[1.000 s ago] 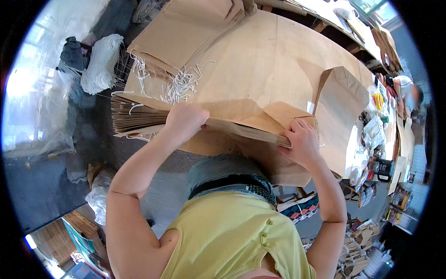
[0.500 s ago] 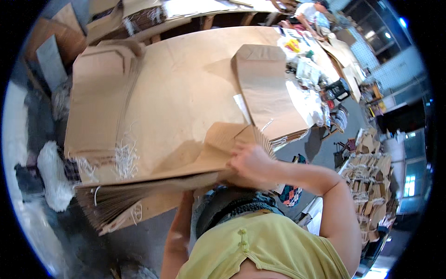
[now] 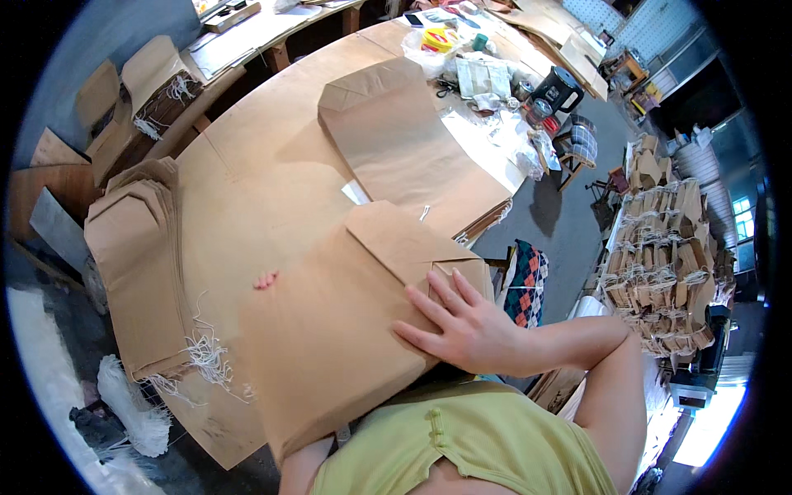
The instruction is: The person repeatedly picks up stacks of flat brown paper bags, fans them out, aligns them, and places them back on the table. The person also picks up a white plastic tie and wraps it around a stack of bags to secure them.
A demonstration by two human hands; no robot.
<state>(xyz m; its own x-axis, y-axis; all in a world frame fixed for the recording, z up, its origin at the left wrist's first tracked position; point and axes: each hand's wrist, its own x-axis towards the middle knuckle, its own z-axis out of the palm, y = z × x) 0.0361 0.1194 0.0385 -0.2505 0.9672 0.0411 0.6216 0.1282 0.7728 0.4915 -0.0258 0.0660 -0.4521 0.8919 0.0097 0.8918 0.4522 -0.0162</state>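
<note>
Over the near edge of the plywood table (image 3: 235,169), a bundle of brown kraft paper bags (image 3: 330,330) sits against the person's yellow-green top (image 3: 487,429). The right hand (image 3: 466,330) lies flat, fingers spread, on the folded bottom; the left hand (image 3: 266,280) (mostly hidden underneath) grasps the far edge with curled fingertips. Marks on the yellow-and-red packet (image 3: 439,40) are too small to read.

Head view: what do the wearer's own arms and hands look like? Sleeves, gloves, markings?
Right arm is bare, with no sleeve. Right hand is ungloved; no ring, watch or cable visible. Left hand shows only bare fingertips, the rest hidden. The top is yellow-green and sleeveless.
</note>
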